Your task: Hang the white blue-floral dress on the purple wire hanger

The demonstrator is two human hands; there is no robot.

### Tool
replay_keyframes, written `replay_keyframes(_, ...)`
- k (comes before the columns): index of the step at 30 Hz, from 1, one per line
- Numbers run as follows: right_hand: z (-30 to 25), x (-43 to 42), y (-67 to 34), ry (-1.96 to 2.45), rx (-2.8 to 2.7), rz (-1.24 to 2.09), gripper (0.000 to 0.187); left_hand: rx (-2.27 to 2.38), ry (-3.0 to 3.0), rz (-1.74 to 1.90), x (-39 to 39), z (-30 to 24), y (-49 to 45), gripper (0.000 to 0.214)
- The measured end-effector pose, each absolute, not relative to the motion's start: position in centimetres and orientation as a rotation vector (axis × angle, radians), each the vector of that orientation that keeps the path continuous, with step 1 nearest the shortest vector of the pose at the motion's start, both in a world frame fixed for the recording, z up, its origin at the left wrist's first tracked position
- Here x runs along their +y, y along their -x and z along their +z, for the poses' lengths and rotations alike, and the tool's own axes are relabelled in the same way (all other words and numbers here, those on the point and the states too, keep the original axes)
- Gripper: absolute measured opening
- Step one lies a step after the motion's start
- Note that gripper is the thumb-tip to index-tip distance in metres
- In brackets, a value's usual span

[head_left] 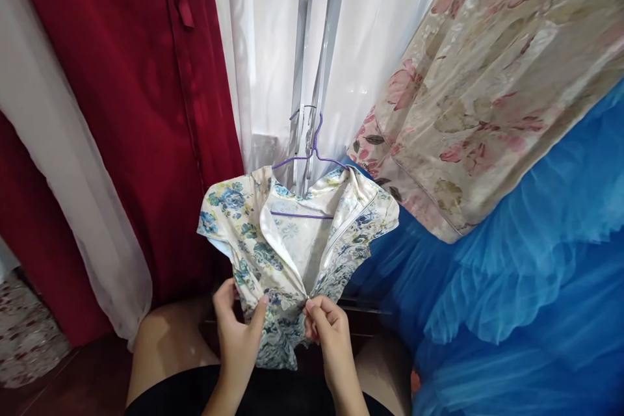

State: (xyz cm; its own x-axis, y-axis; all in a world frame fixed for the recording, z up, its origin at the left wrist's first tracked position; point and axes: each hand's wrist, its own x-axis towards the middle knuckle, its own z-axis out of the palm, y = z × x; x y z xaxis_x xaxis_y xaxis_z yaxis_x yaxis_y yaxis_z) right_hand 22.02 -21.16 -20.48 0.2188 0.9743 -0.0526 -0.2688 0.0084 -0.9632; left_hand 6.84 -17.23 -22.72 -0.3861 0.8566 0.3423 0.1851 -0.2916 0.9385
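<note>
A white dress with a blue floral print (pixel 266 253) hangs in front of me on a purple wire hanger (pixel 314 151). Its zipper is undone from the neckline down to about chest level, and the hanger's lower bar shows inside. My left hand (pixel 237 322) grips the side of the dress, thumb in front and fingers behind the fabric. With a pinch, my right hand (pixel 329 328) holds the zipper pull (pixel 307 299) at the bottom of the opening. The dress's lower part bunches between my hands and above my lap.
Dark red fabric (pixel 141 110) and white fabric (pixel 63 104) hang at the left. Behind the hanger are grey straps (pixel 302 32) and a white curtain (pixel 268 45). To the right hang a beige floral garment (pixel 468 130) and blue tulle (pixel 511 299). My knees flank the dress.
</note>
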Motion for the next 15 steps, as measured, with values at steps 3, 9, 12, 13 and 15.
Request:
replay_keyframes(3, -20.2, -21.5, -22.2, 1.139, -0.814, 1.232, 0.04, 1.409, -1.699, 1.877, -17.7, -23.4, -7.9, 0.046)
replay_keyframes(9, -18.8, -21.5, -22.4, 1.132, -0.84, 1.216, 0.035, 1.13, -1.986, 1.279, -18.7, -22.9, -11.4, 0.013)
replay_keyframes(12, -14.6, -18.9, -24.0, 1.071, -0.742, 1.106, 0.034, 1.096, -2.186, 1.126, -18.3, -22.0, -11.3, 0.019)
replay_keyframes(13, -12.5, -17.5, -24.6, 1.021, -0.733, 1.087, 0.038, 1.091, -2.288, 1.042, -18.1, -21.6, -10.9, 0.019)
replay_keyframes(15, -7.8, -14.5, -25.7, 0.918, -0.779, 1.114, 0.044, 1.08, -2.491, 0.842, -17.7, -20.6, -10.0, 0.023)
